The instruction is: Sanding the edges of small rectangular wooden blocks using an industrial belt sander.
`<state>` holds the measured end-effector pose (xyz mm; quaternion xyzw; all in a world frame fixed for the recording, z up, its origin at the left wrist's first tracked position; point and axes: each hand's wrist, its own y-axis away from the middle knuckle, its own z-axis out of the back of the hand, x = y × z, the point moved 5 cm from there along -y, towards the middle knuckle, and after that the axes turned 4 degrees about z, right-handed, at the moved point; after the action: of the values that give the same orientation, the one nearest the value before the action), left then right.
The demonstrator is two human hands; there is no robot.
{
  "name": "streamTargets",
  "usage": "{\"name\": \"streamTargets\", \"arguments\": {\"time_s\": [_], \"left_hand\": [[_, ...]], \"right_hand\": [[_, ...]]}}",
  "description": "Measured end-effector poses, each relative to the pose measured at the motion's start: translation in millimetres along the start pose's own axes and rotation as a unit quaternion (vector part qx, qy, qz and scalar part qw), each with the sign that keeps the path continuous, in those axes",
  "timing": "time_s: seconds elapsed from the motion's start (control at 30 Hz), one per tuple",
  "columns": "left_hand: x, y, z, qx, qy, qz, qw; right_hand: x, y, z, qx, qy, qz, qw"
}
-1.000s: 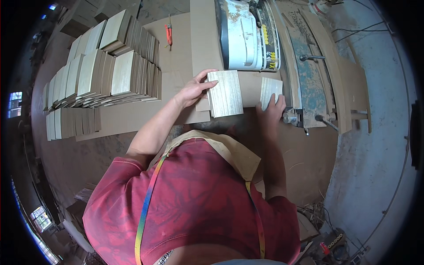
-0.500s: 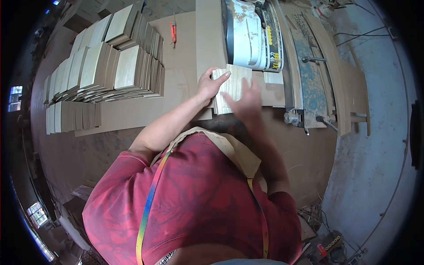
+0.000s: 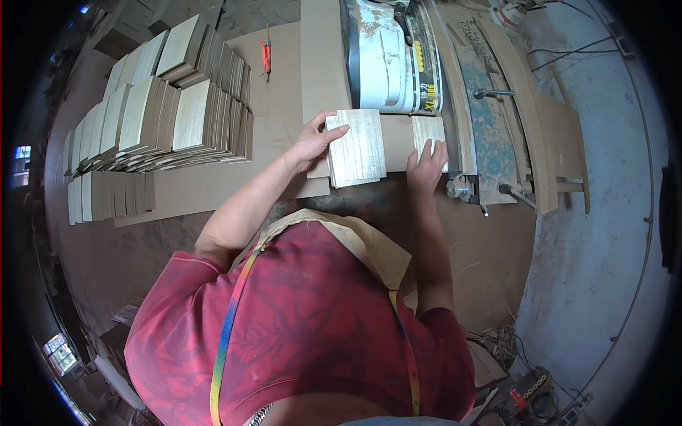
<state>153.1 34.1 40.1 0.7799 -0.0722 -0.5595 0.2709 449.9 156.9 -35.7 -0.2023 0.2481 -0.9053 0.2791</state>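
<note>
Left hand [image 3: 312, 142] has a loose curled grip on the edge of the wood panel stack [image 3: 356, 148], lying flat on the tabletop [image 3: 277, 106] just before the white machine [image 3: 387, 57]; right hand [image 3: 426, 162] lies open-palmed on a narrow wood strip [image 3: 428, 131] beside it. Many cut panels [image 3: 177, 121] already sit piled at left, so work looks well along. The machine bears a small yellow-lettered label on a dark band at its front edge.

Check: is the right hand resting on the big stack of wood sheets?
No: the right hand lies on a smaller wood piece; the left hand holds the big stack.
</note>
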Motion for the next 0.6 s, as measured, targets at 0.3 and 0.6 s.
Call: {"name": "streamTargets", "arguments": {"time_s": [0.3,0.6], "left_hand": [[10,-3,-17,-0.191,-0.153,-0.026,0.969],[18,-2,5,0.021,-0.008,-0.037,0.999]], "right_hand": [[137,-65,60,0.067,-0.197,0.038,0.977],[49,6,89,0.132,-0.074,-0.122,0.981]]}}
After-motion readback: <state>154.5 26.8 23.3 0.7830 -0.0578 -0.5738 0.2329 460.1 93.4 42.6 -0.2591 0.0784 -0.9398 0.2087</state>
